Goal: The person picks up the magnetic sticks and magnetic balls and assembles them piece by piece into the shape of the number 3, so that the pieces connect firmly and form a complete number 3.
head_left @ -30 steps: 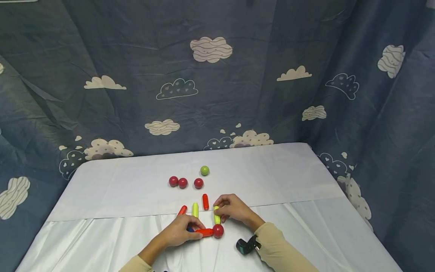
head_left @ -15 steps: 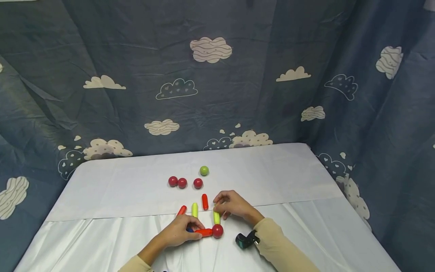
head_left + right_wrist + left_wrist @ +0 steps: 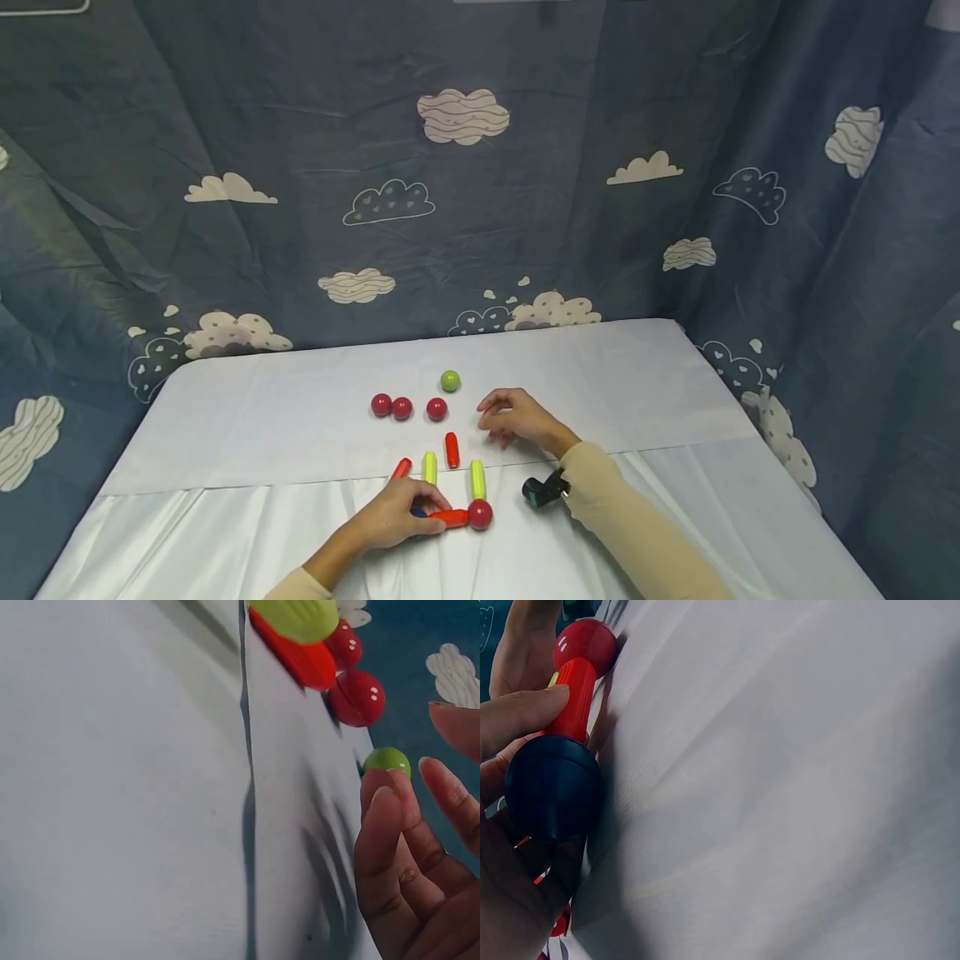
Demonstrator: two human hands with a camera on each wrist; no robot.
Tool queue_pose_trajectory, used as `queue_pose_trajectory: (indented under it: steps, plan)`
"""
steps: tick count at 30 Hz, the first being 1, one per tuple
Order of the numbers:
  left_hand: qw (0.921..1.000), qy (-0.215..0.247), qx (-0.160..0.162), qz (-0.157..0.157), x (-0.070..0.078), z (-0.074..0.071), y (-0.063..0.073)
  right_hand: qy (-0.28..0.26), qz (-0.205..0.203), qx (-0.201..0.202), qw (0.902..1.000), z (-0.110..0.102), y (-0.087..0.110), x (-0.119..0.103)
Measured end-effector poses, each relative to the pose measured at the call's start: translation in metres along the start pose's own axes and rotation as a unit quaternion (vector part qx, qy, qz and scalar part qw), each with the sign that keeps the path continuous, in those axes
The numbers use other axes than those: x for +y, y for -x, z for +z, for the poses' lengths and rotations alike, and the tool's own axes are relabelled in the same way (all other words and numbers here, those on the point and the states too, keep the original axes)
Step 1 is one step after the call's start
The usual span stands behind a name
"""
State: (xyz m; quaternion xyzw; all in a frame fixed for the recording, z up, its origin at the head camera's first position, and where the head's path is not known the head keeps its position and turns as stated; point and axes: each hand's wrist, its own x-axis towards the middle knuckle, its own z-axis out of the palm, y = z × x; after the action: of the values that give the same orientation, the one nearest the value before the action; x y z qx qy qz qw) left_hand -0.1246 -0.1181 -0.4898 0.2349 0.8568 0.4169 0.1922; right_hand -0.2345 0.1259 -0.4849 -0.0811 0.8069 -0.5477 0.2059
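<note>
In the head view my left hand (image 3: 393, 510) grips a red rod (image 3: 452, 518), with the thumb along its side in the left wrist view. A dark blue ball (image 3: 555, 787) is at the rod's near end and a red ball (image 3: 586, 643) at its far end. From that red ball a yellow-green rod (image 3: 477, 479) points away from me. My right hand (image 3: 521, 419) hovers over the cloth beyond that rod, fingers loosely bent around nothing. In the right wrist view, its fingertips overlap a green ball (image 3: 386, 760) farther back.
Beyond my left hand lie another red rod (image 3: 401, 469), partly hidden, a second yellow-green rod (image 3: 430, 467) and a loose red rod (image 3: 452, 450). Farther back are several red balls (image 3: 437, 408). A white cloth (image 3: 247, 417) covers the table; a dark curtain (image 3: 525, 208) hangs behind.
My right hand has let go of the yellow-green rod and moved up and away from it, toward the back. The left hand keeps its grip on the red rod.
</note>
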Motion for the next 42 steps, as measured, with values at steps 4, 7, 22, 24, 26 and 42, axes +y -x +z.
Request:
queue_pose_trajectory:
  steps: [4,7,22,24,26,42]
  plan:
    - [1.0000,0.002,0.002,-0.004,-0.001,-0.001,0.002,0.038,-0.013,-0.001,0.9992,-0.004,-0.015,-0.010]
    - [1.0000,0.005,0.003,-0.003,-0.002,-0.002,0.002,0.078,-0.028,0.003,0.9966,-0.006,-0.025,-0.019]
    - [0.9998,0.019,0.000,-0.006,-0.003,-0.002,0.002,0.184,-0.059,0.004,0.9811,-0.001,-0.073,-0.046]
    - [0.9998,0.020,-0.001,-0.007,-0.003,-0.002,0.001,0.181,-0.059,-0.006,0.9817,-0.002,-0.078,-0.047]
    - [0.9998,0.019,-0.002,-0.008,-0.002,-0.002,0.001,0.176,-0.056,-0.016,0.9826,-0.002,-0.082,-0.047]
    - [0.9993,0.015,-0.006,-0.033,-0.002,-0.003,-0.001,0.153,-0.021,-0.037,0.9873,0.010,-0.100,-0.041]
